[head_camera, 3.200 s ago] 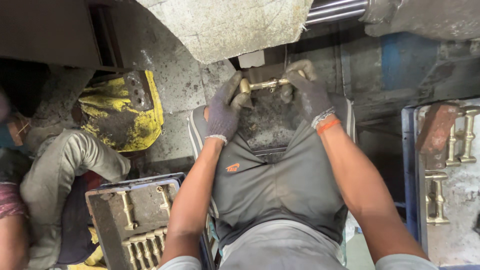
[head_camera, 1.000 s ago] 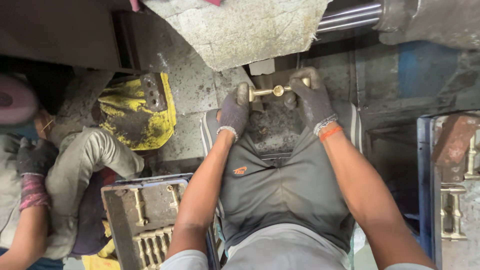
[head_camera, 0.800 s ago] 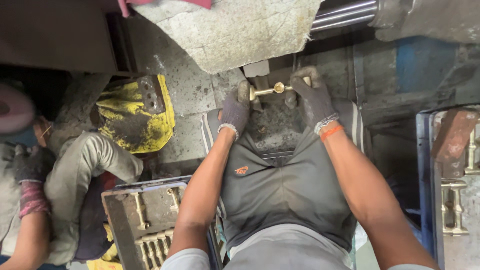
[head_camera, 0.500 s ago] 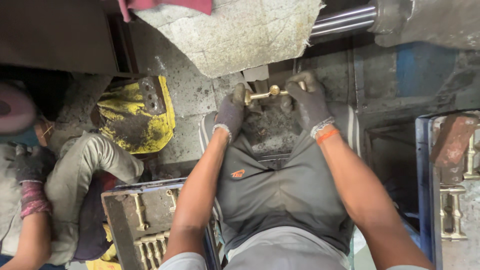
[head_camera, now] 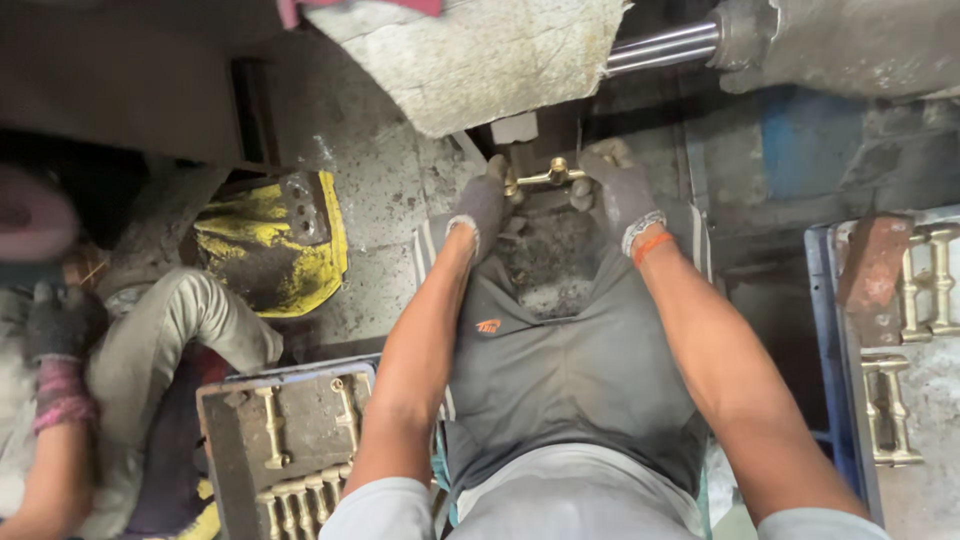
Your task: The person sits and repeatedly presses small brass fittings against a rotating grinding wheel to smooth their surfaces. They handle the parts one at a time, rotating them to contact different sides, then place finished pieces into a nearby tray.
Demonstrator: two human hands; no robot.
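Note:
Both my hands wear grey work gloves and grip one brass fitting [head_camera: 547, 176], a short bar with a round knob in its middle. My left hand [head_camera: 484, 202] holds its left end and my right hand [head_camera: 618, 188] holds its right end. The fitting sits close under a small grey machine block [head_camera: 516, 129], above a dirty pan of metal dust [head_camera: 545, 265]. Whether the fitting touches the machine is hidden by my fingers.
A tray of brass fittings [head_camera: 282, 448] lies at my lower left, and a blue crate with more brass parts [head_camera: 905, 330] stands at my right. A yellow stained cloth [head_camera: 268, 240] lies left. Another person's gloved hand [head_camera: 62, 330] and knee sit far left. A steel rod [head_camera: 660, 48] runs overhead.
My hands have carried the brass fitting up and away from me, closer to the machine block. The view shifted slightly; the person at left lowered a gloved hand.

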